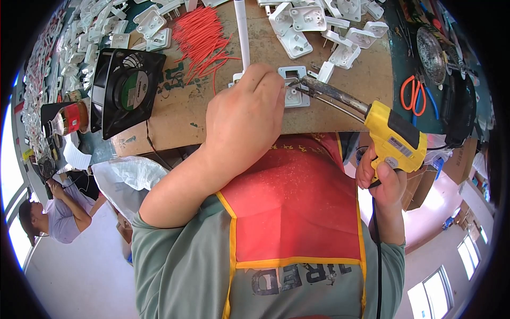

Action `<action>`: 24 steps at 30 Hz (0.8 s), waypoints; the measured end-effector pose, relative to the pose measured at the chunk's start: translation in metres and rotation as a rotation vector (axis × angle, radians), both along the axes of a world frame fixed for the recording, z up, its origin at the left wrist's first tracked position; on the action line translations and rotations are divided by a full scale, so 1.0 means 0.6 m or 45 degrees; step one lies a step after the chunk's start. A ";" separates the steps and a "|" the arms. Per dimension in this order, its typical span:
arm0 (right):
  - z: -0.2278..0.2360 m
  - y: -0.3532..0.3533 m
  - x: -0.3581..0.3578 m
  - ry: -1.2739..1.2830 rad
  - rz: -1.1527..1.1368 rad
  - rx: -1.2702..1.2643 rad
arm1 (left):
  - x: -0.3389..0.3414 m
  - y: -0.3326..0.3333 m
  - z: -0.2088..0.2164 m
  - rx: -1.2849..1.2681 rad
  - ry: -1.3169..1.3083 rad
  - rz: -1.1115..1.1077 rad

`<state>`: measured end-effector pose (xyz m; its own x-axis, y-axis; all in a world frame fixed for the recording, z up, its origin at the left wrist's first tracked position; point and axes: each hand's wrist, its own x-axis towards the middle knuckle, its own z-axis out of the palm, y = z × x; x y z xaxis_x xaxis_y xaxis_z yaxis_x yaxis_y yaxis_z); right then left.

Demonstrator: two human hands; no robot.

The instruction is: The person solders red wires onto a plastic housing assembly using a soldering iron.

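My right hand (pixel 390 183) grips a yellow and black soldering gun (pixel 398 130) by its handle. The gun's dark tip points left and meets a white plastic plug housing (pixel 303 99) with metal parts inside, near the bench's front edge. My left hand (pixel 244 109) is closed over the work beside that housing, its fingertips pinched together close to the tip. Whatever those fingers hold is hidden behind the hand. Another white piece (pixel 235 78) peeks out to the left of the knuckles. Just beyond the hand, a slim white rod (pixel 242 37) runs toward the far edge.
Cut red wires (pixel 199 37) lie in a pile beyond my left hand. A black fan (pixel 127 90) stands at the left. Loose white plug housings (pixel 345 53) spread at the back. Orange-handled scissors (pixel 406 95) lie on the right. A person (pixel 69 212) sits far left.
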<state>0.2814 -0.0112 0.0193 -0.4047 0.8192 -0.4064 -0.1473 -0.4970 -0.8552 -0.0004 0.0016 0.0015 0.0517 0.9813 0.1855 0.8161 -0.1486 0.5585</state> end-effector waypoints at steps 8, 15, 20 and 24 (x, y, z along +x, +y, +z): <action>0.003 0.001 0.000 0.060 -0.071 0.032 | 0.000 0.000 -0.001 -0.005 0.007 0.009; 0.006 0.001 0.001 -0.018 -0.038 0.130 | 0.001 0.002 0.000 -0.015 0.004 0.014; 0.008 0.004 0.004 -0.010 -0.037 0.131 | 0.001 0.002 0.001 -0.012 0.004 0.007; 0.008 0.004 0.004 -0.011 -0.032 0.140 | 0.005 0.001 0.008 -0.080 0.007 0.054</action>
